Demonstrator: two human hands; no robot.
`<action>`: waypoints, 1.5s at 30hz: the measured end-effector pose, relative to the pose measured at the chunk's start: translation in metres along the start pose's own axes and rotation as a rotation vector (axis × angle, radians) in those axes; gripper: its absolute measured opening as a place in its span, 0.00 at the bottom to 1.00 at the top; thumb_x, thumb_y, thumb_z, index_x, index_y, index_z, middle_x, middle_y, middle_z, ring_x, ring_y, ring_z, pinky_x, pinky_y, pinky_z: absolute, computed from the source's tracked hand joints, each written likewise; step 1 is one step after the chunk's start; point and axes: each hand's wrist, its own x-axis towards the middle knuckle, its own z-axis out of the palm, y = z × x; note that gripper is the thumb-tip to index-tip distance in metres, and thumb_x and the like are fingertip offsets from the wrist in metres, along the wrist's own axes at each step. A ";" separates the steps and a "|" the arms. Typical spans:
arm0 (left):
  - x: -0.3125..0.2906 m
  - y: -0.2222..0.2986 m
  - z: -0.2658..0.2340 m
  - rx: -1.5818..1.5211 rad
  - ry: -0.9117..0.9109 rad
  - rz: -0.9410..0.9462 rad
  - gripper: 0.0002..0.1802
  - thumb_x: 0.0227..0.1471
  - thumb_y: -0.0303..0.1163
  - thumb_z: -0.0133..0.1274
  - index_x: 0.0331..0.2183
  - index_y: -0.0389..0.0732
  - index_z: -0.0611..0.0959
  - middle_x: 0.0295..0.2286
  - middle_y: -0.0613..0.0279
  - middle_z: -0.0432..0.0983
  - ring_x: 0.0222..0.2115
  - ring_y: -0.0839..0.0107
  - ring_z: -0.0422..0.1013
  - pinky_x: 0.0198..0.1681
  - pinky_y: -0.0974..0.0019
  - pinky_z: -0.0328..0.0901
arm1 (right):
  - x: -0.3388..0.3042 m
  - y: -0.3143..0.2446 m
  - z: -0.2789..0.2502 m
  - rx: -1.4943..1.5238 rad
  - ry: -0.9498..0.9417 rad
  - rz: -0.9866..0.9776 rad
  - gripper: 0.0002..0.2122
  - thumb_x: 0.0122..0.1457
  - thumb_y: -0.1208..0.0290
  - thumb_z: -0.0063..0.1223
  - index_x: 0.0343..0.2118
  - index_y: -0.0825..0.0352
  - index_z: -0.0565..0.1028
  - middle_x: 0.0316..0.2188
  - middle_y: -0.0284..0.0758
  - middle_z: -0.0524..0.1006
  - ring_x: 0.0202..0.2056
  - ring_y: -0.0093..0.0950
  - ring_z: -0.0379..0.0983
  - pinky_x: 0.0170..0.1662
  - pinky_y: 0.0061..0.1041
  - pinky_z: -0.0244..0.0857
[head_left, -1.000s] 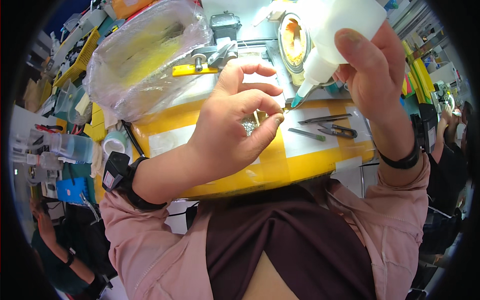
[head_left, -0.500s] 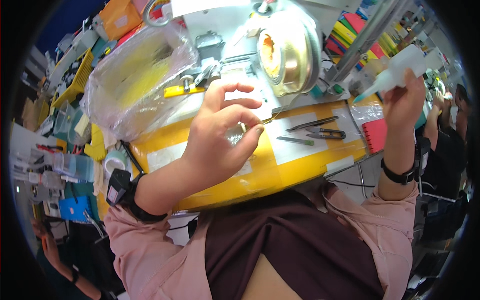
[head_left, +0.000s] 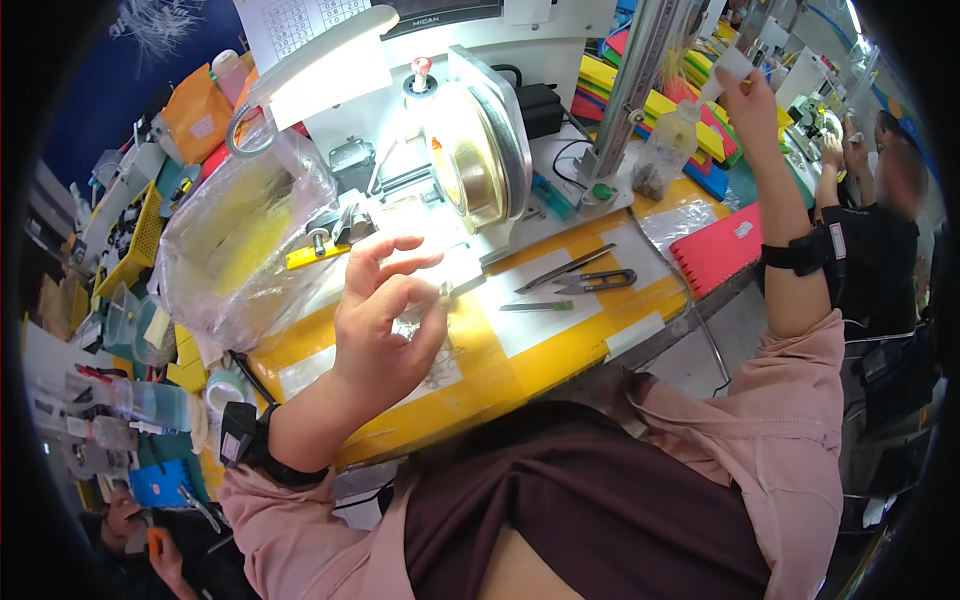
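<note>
My left hand (head_left: 385,315) is over the yellow-topped bench, thumb and forefinger pinched together and the other fingers curled loosely. Whatever is in that pinch is too small to make out. Fine silvery pieces (head_left: 440,368) lie on white paper just behind its fingertips. Raised at the far right, my right hand (head_left: 752,105) grips a white squeeze bottle (head_left: 735,66), partly hidden by the fingers. A large spool of gold-coloured strand (head_left: 470,160) stands under the lamp. Tweezers (head_left: 566,267), black thread snips (head_left: 600,281) and a small green-handled tool (head_left: 537,306) rest between the hands.
A plastic-wrapped tray (head_left: 235,240) fills the left side. Upright behind the bench is a metal post (head_left: 635,90), with a clear bottle (head_left: 668,150) nearby. A red notebook (head_left: 715,250) lies at the right edge. Co-workers sit at both sides.
My right hand has carried the squeeze bottle up and away, toward the far right. My left hand stays pinched and appears lower and farther left. The view has shifted, showing more of the lamp.
</note>
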 end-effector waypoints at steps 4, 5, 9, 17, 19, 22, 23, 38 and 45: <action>0.000 -0.002 0.001 0.043 0.000 0.009 0.06 0.33 0.17 0.53 0.20 0.36 0.74 0.36 0.48 0.65 0.39 0.61 0.69 0.38 0.67 0.66 | -0.056 -0.019 0.007 0.209 -0.089 0.210 0.13 0.49 0.64 0.52 0.32 0.69 0.69 0.21 0.34 0.73 0.19 0.18 0.64 0.23 0.16 0.58; 0.001 -0.002 0.001 0.052 -0.001 0.013 0.06 0.33 0.17 0.53 0.20 0.36 0.74 0.35 0.48 0.65 0.39 0.61 0.69 0.38 0.67 0.66 | -0.072 -0.022 0.009 0.245 -0.106 0.225 0.12 0.49 0.66 0.52 0.32 0.69 0.69 0.21 0.33 0.73 0.20 0.18 0.64 0.24 0.16 0.58; -0.002 -0.006 0.001 0.036 0.009 0.012 0.06 0.35 0.17 0.53 0.20 0.36 0.74 0.36 0.48 0.64 0.37 0.61 0.70 0.37 0.67 0.65 | -0.139 -0.034 0.020 0.187 -0.492 -0.049 0.06 0.48 0.75 0.51 0.30 0.66 0.71 0.22 0.31 0.71 0.23 0.18 0.64 0.27 0.17 0.59; 0.000 -0.003 0.004 -0.015 0.003 0.004 0.06 0.35 0.16 0.53 0.21 0.37 0.74 0.38 0.52 0.63 0.35 0.63 0.71 0.35 0.67 0.65 | -0.170 -0.049 0.023 -0.126 -0.926 -0.488 0.07 0.42 0.78 0.48 0.28 0.68 0.72 0.31 0.39 0.70 0.30 0.39 0.68 0.34 0.33 0.63; 0.000 -0.003 0.003 -0.028 -0.002 -0.009 0.07 0.35 0.16 0.54 0.21 0.37 0.75 0.38 0.53 0.63 0.36 0.64 0.70 0.36 0.67 0.66 | -0.166 -0.054 0.021 -0.068 -0.889 -0.561 0.08 0.42 0.77 0.48 0.28 0.68 0.72 0.31 0.39 0.70 0.29 0.38 0.68 0.34 0.32 0.63; -0.001 -0.002 0.001 0.007 0.007 0.033 0.08 0.34 0.16 0.55 0.22 0.37 0.75 0.38 0.54 0.64 0.36 0.64 0.70 0.36 0.66 0.66 | -0.158 -0.087 0.003 -0.047 -1.067 -0.239 0.07 0.44 0.78 0.48 0.28 0.70 0.71 0.27 0.38 0.71 0.26 0.30 0.69 0.30 0.24 0.62; -0.002 -0.004 0.001 0.001 0.017 0.041 0.08 0.32 0.17 0.56 0.22 0.38 0.76 0.38 0.53 0.66 0.37 0.63 0.68 0.36 0.64 0.66 | -0.164 -0.092 0.003 0.180 -1.024 -0.116 0.06 0.45 0.78 0.48 0.28 0.71 0.71 0.26 0.37 0.70 0.25 0.26 0.68 0.29 0.22 0.61; -0.007 -0.001 0.003 -0.023 0.015 -0.003 0.08 0.32 0.19 0.55 0.22 0.38 0.77 0.35 0.57 0.72 0.28 0.62 0.68 0.32 0.67 0.63 | -0.238 -0.129 0.032 0.561 -0.740 0.013 0.05 0.49 0.79 0.50 0.30 0.70 0.68 0.24 0.32 0.69 0.25 0.16 0.65 0.27 0.14 0.58; 0.000 -0.005 0.001 0.227 -0.026 0.255 0.09 0.33 0.17 0.54 0.24 0.34 0.74 0.34 0.50 0.73 0.35 0.57 0.70 0.35 0.65 0.66 | -0.240 -0.148 0.003 1.017 -0.557 -0.119 0.07 0.52 0.80 0.45 0.33 0.71 0.63 0.27 0.39 0.68 0.28 0.23 0.65 0.32 0.18 0.60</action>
